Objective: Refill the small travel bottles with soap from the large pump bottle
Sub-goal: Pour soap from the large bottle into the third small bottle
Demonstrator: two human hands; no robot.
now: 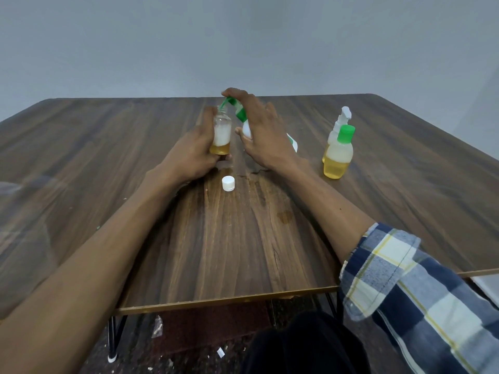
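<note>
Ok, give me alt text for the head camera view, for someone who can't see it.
The left hand holds an open small bottle under the green spout of a pump bottle that the right hand presses. A white cap and two more bottles sit on the table.

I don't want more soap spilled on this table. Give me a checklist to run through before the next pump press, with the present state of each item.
1. Left hand grips the small open bottle: ok.
2. Green pump nozzle sits over the bottle's mouth: ok.
3. Right hand rests on the pump bottle, fingers over its head: ok.
4. Room left in the small bottle, amber soap low, foam above: ok.
5. White cap lies loose on the table, within reach: ok.
6. Table dry: not ok, wet marks show.
</note>
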